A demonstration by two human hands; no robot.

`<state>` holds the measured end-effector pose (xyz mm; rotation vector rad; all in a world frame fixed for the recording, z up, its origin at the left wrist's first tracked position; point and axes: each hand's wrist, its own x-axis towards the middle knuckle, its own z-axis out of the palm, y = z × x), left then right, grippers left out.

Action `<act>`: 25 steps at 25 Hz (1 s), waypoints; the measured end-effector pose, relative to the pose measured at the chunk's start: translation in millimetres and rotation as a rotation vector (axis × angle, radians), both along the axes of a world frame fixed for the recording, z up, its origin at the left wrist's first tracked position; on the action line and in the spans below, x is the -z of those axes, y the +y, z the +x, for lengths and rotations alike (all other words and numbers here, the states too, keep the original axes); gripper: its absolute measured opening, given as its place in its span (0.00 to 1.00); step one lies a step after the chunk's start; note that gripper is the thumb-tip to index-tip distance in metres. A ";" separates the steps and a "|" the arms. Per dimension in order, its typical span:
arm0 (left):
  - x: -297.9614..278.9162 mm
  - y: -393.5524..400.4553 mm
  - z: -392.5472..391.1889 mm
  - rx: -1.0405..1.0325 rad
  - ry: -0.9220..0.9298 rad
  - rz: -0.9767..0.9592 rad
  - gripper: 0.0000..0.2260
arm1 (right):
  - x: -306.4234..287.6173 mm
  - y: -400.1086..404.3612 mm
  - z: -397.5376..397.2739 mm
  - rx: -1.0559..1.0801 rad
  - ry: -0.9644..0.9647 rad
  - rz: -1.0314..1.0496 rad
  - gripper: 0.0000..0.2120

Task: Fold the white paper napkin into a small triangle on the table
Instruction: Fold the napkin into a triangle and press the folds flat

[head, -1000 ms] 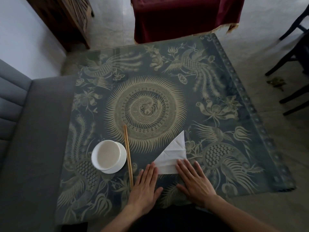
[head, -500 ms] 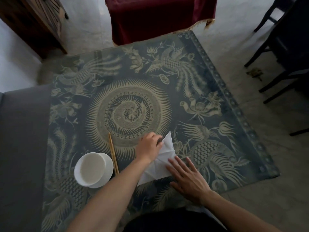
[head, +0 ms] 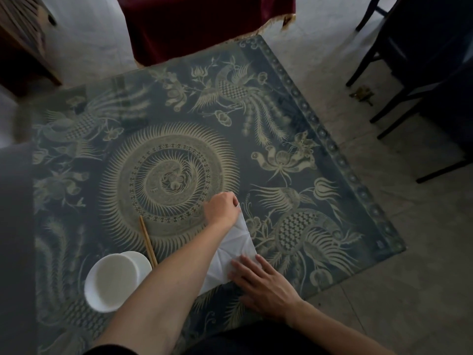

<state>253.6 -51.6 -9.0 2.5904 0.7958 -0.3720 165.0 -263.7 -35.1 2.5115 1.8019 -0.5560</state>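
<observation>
The white paper napkin [head: 235, 248], creased and folded into a tall triangle, lies on the patterned table [head: 294, 139] near its front right part. My left hand [head: 222, 208] reaches across and pinches the napkin's far tip, its forearm covering the napkin's left side. My right hand [head: 263, 284] lies flat, fingers spread, pressing the napkin's near right corner down.
A white bowl on a saucer [head: 115, 280] sits at the front left, with a pair of wooden chopsticks [head: 148, 242] just right of it. A dark red cloth-covered table [head: 204, 24] stands beyond the far edge, dark chair legs [head: 409, 80] at the right.
My left hand left the napkin's near edge, crossed over it and took hold of its far tip. My right hand stayed pressing the near corner. The view shifted right.
</observation>
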 end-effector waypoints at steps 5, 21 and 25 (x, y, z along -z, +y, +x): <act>-1.9 -3.3 3.0 -0.009 0.069 -0.016 0.04 | 0.8 2.2 0.5 -0.011 -0.044 0.000 0.26; -24.5 14.6 5.2 0.016 -0.259 -0.438 0.04 | -16.0 10.4 32.9 0.106 -0.075 0.057 0.22; -30.1 16.4 -7.2 -0.020 -0.358 -0.524 0.04 | -24.2 17.4 27.3 0.157 -0.053 0.022 0.23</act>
